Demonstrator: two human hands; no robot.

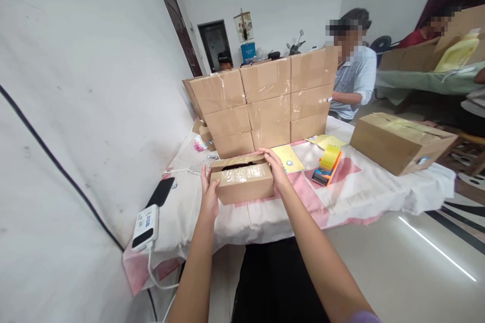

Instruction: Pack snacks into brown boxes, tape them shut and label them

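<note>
A small cardboard box (245, 186) sits on the cloth-covered table in front of me, with shiny clear tape along its top flap and a dark gap between the flaps. My left hand (209, 193) grips its left end, thumb at the near top corner. At the right end, my right hand (276, 167) holds the box with fingers reaching over the far top edge. What lies inside cannot be made out. Right of the box stands an orange tape dispenser (328, 165) with a yellowish roll. A yellow printed sheet (288, 158) lies just behind my right hand.
Stacked cardboard boxes (269, 103) form a wall behind the work spot. A larger box (401, 141) rests at the table's right. A black phone (160, 192) and white power bank (146, 226) with a cable lie left. A person (354, 70) sits beyond the stack.
</note>
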